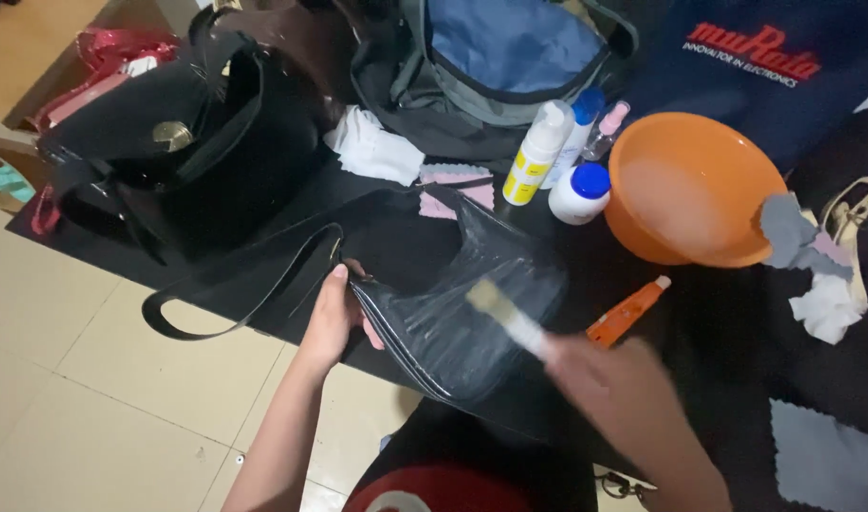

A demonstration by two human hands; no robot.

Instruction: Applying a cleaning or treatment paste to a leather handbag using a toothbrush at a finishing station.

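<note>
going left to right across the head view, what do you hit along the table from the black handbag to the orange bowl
black handbag → white cloth → pink cloths → yellow-labelled white bottle → white jar with blue lid → orange bowl

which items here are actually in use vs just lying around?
In use:
left hand gripping the glossy black bag
right hand holding the small brush over it

Lying about:
orange bowl
white bottles
orange tube
black handbag
grey backpack
cloths
</note>
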